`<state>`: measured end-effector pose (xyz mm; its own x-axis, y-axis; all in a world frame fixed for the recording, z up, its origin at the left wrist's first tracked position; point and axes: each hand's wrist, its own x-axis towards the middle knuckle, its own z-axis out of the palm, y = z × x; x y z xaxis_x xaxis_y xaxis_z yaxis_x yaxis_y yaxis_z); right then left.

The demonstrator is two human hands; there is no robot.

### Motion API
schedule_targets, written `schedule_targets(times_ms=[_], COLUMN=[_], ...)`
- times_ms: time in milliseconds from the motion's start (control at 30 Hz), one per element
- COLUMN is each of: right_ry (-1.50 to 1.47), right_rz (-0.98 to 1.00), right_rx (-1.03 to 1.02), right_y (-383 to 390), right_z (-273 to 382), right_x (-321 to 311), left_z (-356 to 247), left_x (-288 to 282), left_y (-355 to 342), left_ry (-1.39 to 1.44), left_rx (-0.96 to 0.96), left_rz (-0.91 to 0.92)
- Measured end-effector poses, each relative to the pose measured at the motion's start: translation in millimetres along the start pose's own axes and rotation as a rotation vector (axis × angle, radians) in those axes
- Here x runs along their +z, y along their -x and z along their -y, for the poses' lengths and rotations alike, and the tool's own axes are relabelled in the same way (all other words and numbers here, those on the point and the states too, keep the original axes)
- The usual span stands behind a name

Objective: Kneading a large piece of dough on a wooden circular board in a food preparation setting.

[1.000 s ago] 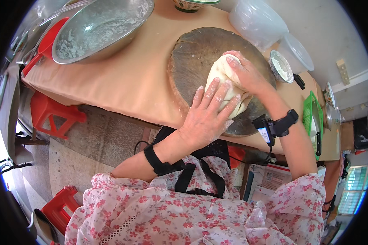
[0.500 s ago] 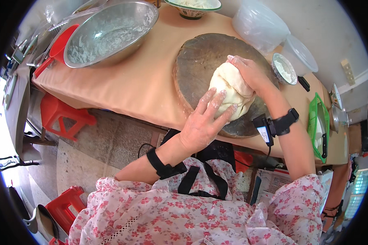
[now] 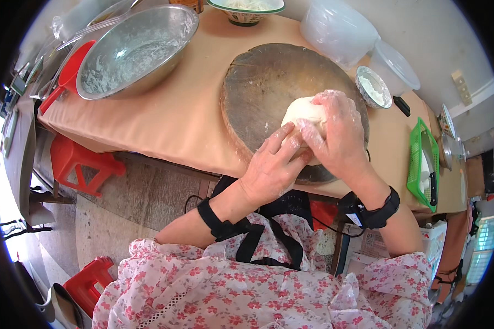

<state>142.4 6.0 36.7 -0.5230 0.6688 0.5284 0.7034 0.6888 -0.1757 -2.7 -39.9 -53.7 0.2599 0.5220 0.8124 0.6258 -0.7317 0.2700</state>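
A lump of pale dough [image 3: 303, 111] sits on the near right part of a round wooden chopping board [image 3: 269, 82]. My right hand [image 3: 341, 137] curls over the dough's right side, its fingers folded on top and the thumb pointing left across it. Against the near left side presses my left hand [image 3: 271, 169], fingers bent around the lump and dusted with flour. Between them the two hands cover much of the dough, so its underside is hidden. The two hands come close together at its near side.
At the back left stands a floury metal basin [image 3: 137, 52] beside a red scoop [image 3: 68, 77]. A bowl of white shreds [image 3: 247, 10], a plastic-wrapped tub [image 3: 337, 33] and a flour bowl [image 3: 374, 86] stand behind the board. To the right, a green basket [image 3: 417, 159] holds a knife [image 3: 433, 189].
My right hand has drawn nearer and left, from the dough's far edge to over its middle. The dough is folded toward me and looks smaller. My left hand stays at its near left side.
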Motion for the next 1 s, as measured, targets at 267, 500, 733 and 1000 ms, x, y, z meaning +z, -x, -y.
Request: schedule_targets(times_ms=[267, 500, 733, 1000], right_ry=[0.137, 0.163, 0.100, 0.075], right_rz=[-0.077, 0.007, 0.106, 0.248], right_rx=[-0.167, -0.042, 0.108, 0.248], right_y=[7.9, -19.0, -44.7, -63.8], right_z=[-21.4, -41.1, -63.6, -72.2], right_x=[22.2, 35.9, 46.9, 47.4], left_z=[2.9, 5.1, 8.0, 6.9], left_x=[5.4, 1.0, -2.0, -1.1], left_y=[7.6, 0.8, -1.6, -2.8], left_ry=[-0.062, -0.053, -0.077, -0.062], left_rx=[-0.026, -0.077, -0.078, -0.102], left_rz=[-0.035, 0.061, 0.114, 0.060])
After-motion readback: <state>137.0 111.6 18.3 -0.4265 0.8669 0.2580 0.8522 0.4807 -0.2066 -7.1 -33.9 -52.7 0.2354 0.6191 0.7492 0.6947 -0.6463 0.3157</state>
